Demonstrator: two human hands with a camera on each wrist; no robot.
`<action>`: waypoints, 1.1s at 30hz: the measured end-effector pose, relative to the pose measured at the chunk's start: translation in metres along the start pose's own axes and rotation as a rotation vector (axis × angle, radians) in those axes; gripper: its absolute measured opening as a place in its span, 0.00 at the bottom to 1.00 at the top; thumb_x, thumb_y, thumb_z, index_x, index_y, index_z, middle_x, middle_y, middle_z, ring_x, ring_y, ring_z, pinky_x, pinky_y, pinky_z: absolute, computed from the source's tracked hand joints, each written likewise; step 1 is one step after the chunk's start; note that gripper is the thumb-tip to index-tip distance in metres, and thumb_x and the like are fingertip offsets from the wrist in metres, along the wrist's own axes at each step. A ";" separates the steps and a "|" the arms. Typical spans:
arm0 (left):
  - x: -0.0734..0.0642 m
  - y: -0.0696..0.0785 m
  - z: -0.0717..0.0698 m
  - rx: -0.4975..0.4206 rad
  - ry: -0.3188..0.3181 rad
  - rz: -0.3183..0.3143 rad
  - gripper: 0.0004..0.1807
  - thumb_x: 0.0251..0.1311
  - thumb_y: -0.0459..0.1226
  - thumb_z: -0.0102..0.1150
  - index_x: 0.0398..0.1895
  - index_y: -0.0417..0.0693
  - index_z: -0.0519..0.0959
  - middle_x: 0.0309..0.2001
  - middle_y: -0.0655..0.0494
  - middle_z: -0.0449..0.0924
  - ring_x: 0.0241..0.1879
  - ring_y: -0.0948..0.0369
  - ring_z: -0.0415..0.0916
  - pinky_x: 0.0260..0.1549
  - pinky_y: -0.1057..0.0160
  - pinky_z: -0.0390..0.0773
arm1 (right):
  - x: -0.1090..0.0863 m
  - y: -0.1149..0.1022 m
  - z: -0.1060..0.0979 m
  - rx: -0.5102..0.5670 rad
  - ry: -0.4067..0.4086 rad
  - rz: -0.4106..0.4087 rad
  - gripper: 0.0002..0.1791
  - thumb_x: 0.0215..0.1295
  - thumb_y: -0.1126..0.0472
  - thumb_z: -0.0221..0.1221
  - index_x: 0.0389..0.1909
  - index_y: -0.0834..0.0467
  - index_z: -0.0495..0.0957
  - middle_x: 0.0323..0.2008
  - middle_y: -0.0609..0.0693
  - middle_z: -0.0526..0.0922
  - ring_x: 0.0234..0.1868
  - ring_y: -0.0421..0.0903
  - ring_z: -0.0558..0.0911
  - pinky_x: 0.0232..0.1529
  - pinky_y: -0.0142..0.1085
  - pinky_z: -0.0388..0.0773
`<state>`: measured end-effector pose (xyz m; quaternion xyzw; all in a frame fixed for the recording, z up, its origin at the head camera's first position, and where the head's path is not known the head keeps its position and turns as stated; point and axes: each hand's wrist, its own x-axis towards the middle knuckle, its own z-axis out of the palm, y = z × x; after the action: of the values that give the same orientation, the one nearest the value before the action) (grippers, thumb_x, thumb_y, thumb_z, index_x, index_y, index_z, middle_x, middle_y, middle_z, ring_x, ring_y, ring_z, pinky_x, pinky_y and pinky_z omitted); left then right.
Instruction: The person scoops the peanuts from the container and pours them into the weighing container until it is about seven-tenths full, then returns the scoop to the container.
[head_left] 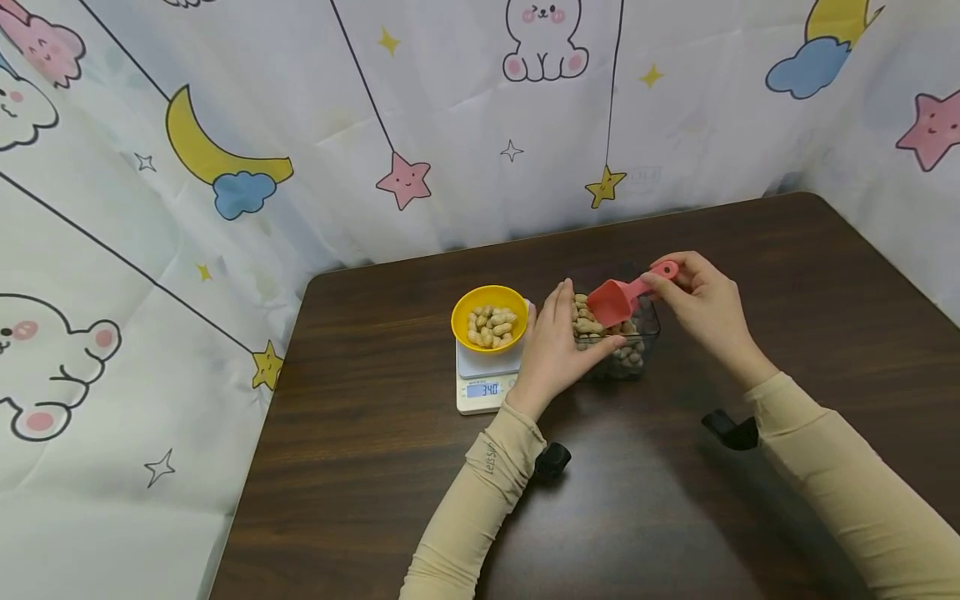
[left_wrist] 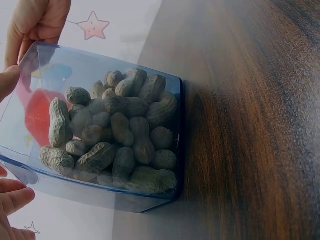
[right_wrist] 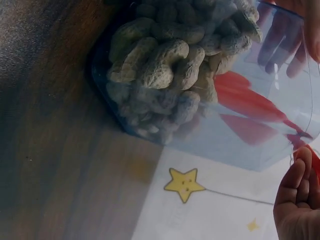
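Bracing the clear box (left_wrist: 132,202), apparently, the left hand (head_left: 553,350) is resting straight-fingered against it — the right hand (head_left: 708,304) is pinching the red scoop (head_left: 612,302) by its handle, holding its bowl among the peanuts (left_wrist: 131,135) inside.

We look down on a dark brown table (head_left: 352,475) with streaky wood grain, a dull shine and rounded far corners. Directly on it we see a white kitchen scale (head_left: 480,365), lying flat, part of its right side hidden from us. To the right of the scale, near it, we find a clear plastic box (head_left: 647,336) standing upright with its base on the wood. We can make out a strip of tabletop between their near ends. Left of the scale and on its near side, we see the wood stretch broadly.
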<state>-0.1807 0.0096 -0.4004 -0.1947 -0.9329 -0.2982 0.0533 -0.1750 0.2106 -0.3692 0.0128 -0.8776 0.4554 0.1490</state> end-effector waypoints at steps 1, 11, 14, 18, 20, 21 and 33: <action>0.000 0.000 0.000 0.000 0.001 0.001 0.53 0.49 0.65 0.56 0.72 0.48 0.50 0.72 0.53 0.55 0.71 0.59 0.55 0.70 0.44 0.51 | 0.000 -0.001 0.001 0.004 -0.001 0.003 0.19 0.61 0.46 0.58 0.47 0.53 0.74 0.26 0.26 0.79 0.26 0.27 0.77 0.24 0.24 0.69; -0.001 0.000 0.000 0.004 -0.001 -0.003 0.53 0.49 0.65 0.56 0.72 0.48 0.50 0.72 0.52 0.55 0.71 0.58 0.55 0.69 0.43 0.51 | -0.001 -0.002 0.009 0.006 -0.002 0.022 0.20 0.59 0.44 0.59 0.44 0.54 0.73 0.22 0.34 0.80 0.25 0.40 0.77 0.19 0.29 0.66; -0.001 0.000 -0.001 -0.006 -0.006 -0.007 0.54 0.49 0.65 0.56 0.73 0.48 0.49 0.72 0.52 0.55 0.71 0.58 0.55 0.70 0.43 0.50 | -0.002 -0.001 0.008 0.013 -0.010 0.036 0.20 0.60 0.44 0.58 0.46 0.54 0.73 0.22 0.29 0.78 0.24 0.36 0.76 0.19 0.29 0.65; 0.000 0.001 -0.001 -0.012 -0.015 -0.015 0.54 0.49 0.65 0.56 0.73 0.48 0.49 0.72 0.53 0.54 0.71 0.59 0.55 0.70 0.44 0.49 | -0.002 0.001 0.007 0.015 -0.026 0.038 0.21 0.62 0.45 0.56 0.48 0.55 0.72 0.22 0.22 0.76 0.24 0.31 0.77 0.19 0.29 0.64; 0.000 0.000 0.000 -0.013 -0.017 -0.015 0.54 0.49 0.65 0.56 0.73 0.49 0.48 0.72 0.53 0.54 0.71 0.59 0.55 0.70 0.44 0.49 | -0.003 0.001 0.006 0.009 -0.027 0.023 0.20 0.63 0.46 0.56 0.48 0.56 0.72 0.22 0.22 0.76 0.23 0.32 0.75 0.18 0.30 0.63; 0.000 0.000 0.000 -0.015 -0.018 -0.014 0.54 0.49 0.65 0.56 0.73 0.49 0.48 0.72 0.53 0.54 0.71 0.59 0.55 0.70 0.44 0.49 | -0.003 0.001 0.006 0.004 -0.027 0.010 0.20 0.63 0.46 0.55 0.48 0.56 0.72 0.22 0.22 0.76 0.21 0.33 0.74 0.18 0.30 0.62; 0.000 -0.001 -0.001 -0.015 -0.015 -0.008 0.54 0.49 0.65 0.57 0.73 0.49 0.48 0.72 0.52 0.54 0.71 0.59 0.55 0.71 0.44 0.48 | -0.004 0.001 0.011 0.002 0.006 -0.019 0.19 0.64 0.47 0.55 0.48 0.57 0.72 0.20 0.25 0.75 0.16 0.36 0.67 0.15 0.33 0.59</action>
<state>-0.1811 0.0085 -0.3996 -0.1937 -0.9318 -0.3039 0.0439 -0.1738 0.2021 -0.3765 0.0198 -0.8764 0.4551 0.1560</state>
